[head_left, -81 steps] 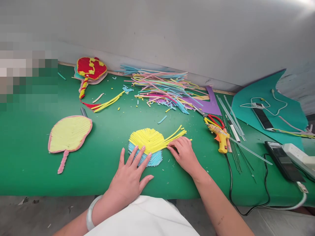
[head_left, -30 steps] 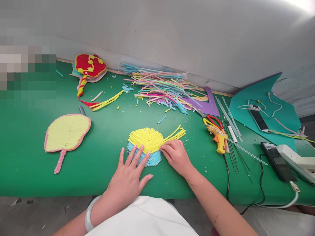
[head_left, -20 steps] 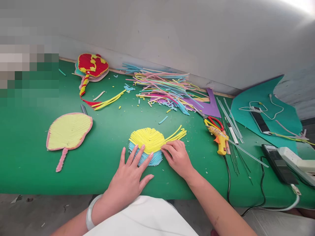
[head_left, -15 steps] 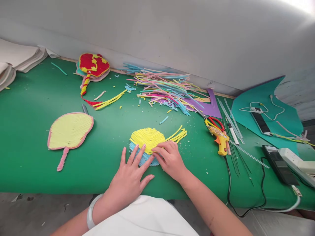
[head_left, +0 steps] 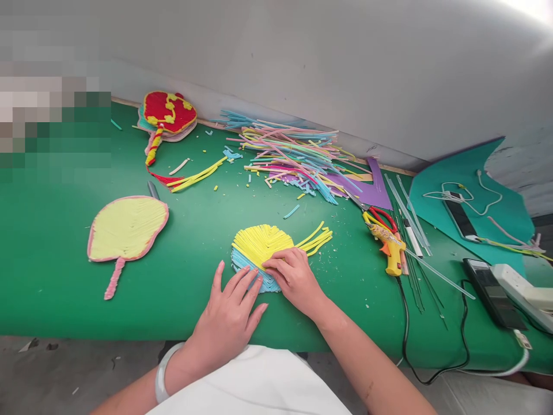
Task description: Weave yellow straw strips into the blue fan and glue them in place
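Note:
A small fan-shaped piece (head_left: 258, 245) made of yellow strips over blue strips lies on the green table (head_left: 194, 230), with loose yellow strip ends (head_left: 317, 239) sticking out to its right. My left hand (head_left: 228, 311) lies flat with fingers spread, its fingertips on the blue lower edge of the piece. My right hand (head_left: 294, 279) presses down on the piece's right side, fingers together and bent over the yellow and blue strips.
A finished yellow fan with pink rim (head_left: 125, 230) lies left. A red and yellow fan (head_left: 168, 112) sits far back. Coloured straws (head_left: 294, 155) are piled at the wall. Scissors (head_left: 380, 216), yellow glue gun (head_left: 391, 248), its cable, phones and a power strip (head_left: 522, 285) lie right.
My right hand slid left from the loose yellow ends onto the middle of the piece. My left hand drew back slightly toward me.

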The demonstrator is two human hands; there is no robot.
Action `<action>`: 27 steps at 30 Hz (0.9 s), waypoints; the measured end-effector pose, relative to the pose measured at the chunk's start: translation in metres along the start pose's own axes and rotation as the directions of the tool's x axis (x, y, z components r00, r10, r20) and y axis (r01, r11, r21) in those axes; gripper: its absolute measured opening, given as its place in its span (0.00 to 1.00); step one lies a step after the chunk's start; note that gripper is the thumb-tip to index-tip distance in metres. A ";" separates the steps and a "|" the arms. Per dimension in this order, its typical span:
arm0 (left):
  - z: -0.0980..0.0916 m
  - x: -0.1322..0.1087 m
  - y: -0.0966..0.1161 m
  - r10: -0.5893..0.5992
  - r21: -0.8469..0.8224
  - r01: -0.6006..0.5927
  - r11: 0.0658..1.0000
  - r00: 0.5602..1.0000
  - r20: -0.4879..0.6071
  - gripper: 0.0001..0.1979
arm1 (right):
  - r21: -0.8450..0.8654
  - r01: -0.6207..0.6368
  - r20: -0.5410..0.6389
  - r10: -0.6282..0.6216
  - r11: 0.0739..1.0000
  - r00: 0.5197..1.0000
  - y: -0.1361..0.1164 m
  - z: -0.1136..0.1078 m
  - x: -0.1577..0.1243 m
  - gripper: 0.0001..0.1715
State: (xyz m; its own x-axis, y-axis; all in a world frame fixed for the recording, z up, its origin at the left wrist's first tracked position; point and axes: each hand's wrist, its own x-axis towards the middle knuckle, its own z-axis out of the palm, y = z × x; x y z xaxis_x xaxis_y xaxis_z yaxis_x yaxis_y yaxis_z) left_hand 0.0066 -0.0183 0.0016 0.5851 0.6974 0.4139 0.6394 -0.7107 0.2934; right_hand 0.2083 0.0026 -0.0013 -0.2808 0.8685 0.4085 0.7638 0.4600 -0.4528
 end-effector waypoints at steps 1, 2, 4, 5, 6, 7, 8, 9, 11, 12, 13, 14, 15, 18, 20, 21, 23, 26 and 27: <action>0.000 0.000 0.000 0.003 0.004 -0.003 1.000 1.000 0.002 0.17 | 0.000 -0.002 -0.002 0.002 1.000 1.000 0.000 0.000 0.001 0.07; 0.000 0.000 0.000 0.004 0.007 -0.004 1.000 1.000 0.003 0.17 | 0.000 -0.004 -0.004 0.004 1.000 1.000 0.000 0.001 0.001 0.07; 0.001 0.000 -0.001 0.006 0.009 -0.006 1.000 1.000 0.003 0.18 | -0.001 -0.005 -0.008 0.005 1.000 1.000 0.000 0.001 0.002 0.06; 0.001 0.000 -0.001 0.007 0.009 -0.007 1.000 1.000 0.001 0.17 | 0.000 -0.005 -0.010 0.005 1.000 1.000 0.000 0.001 0.002 0.06; 0.001 0.000 -0.001 0.007 0.008 -0.007 1.000 1.000 0.000 0.17 | 0.001 -0.005 -0.012 0.005 1.000 1.000 0.000 0.002 0.003 0.05; 0.001 0.000 -0.001 0.008 0.007 -0.008 1.000 1.000 -0.003 0.17 | 0.002 -0.005 -0.014 0.005 1.000 1.000 0.000 0.002 0.003 0.05; 0.001 0.000 -0.001 0.009 0.006 -0.009 1.000 1.000 -0.005 0.17 | 0.003 -0.005 -0.015 0.005 1.000 1.000 0.000 0.002 0.003 0.05; 0.001 0.000 -0.001 0.011 0.004 -0.011 1.000 1.000 -0.007 0.17 | 0.003 -0.006 -0.015 0.006 1.000 1.000 0.000 0.002 0.003 0.05; 0.001 0.001 -0.001 0.012 0.001 -0.012 1.000 1.000 -0.007 0.17 | 0.001 -0.010 -0.012 0.010 1.000 1.000 0.001 0.002 0.003 0.05; 0.001 0.001 -0.001 0.012 0.001 -0.012 1.000 1.000 -0.006 0.17 | 0.001 -0.014 -0.009 0.014 1.000 1.000 0.001 0.002 0.003 0.05; 0.001 0.000 -0.001 0.011 0.000 -0.011 1.000 1.000 -0.005 0.17 | 0.000 -0.017 -0.005 0.017 1.000 1.000 0.001 0.002 0.003 0.05; 0.001 0.000 -0.001 0.010 -0.001 -0.010 1.000 1.000 -0.004 0.17 | 0.000 -0.020 -0.001 0.020 1.000 1.000 0.001 0.002 0.003 0.05; 0.002 0.000 -0.001 0.009 -0.002 -0.009 1.000 1.000 -0.004 0.17 | 0.000 -0.022 0.002 0.022 1.000 1.000 0.001 0.002 0.003 0.05; 0.002 -0.001 0.000 0.002 -0.014 -0.002 1.000 1.000 -0.003 0.17 | 0.001 -0.020 0.004 0.020 1.000 1.000 0.001 0.002 0.003 0.04; 0.001 -0.001 0.001 -0.012 -0.037 0.012 0.999 1.000 -0.010 0.17 | 0.001 -0.019 0.002 0.019 1.000 1.000 0.001 0.003 0.003 0.04; 0.000 -0.001 0.000 -0.028 -0.052 0.027 0.998 0.999 -0.021 0.17 | 0.000 -0.020 0.002 0.020 1.000 1.000 0.001 0.003 0.003 0.04; -0.004 0.000 -0.002 -0.077 -0.071 0.073 0.995 0.995 -0.058 0.16 | -0.001 -0.021 0.005 0.021 1.000 1.000 0.001 0.003 0.003 0.04; -0.010 0.004 -0.008 -0.156 -0.031 0.154 0.988 0.983 -0.096 0.16 | -0.004 -0.023 0.017 0.023 1.000 1.000 0.002 0.002 0.003 0.05; -0.011 0.006 -0.011 -0.169 -0.004 0.169 0.986 0.981 -0.094 0.16 | -0.005 -0.025 0.020 0.025 1.000 0.999 0.002 0.002 0.002 0.06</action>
State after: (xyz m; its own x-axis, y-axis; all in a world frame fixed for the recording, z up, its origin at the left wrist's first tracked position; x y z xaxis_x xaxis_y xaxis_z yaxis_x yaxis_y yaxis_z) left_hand -0.0028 -0.0076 0.0102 0.4193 0.7955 0.4375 0.7270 -0.5829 0.3629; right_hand 0.2079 0.0061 -0.0031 -0.2732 0.8832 0.3813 0.7736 0.4373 -0.4587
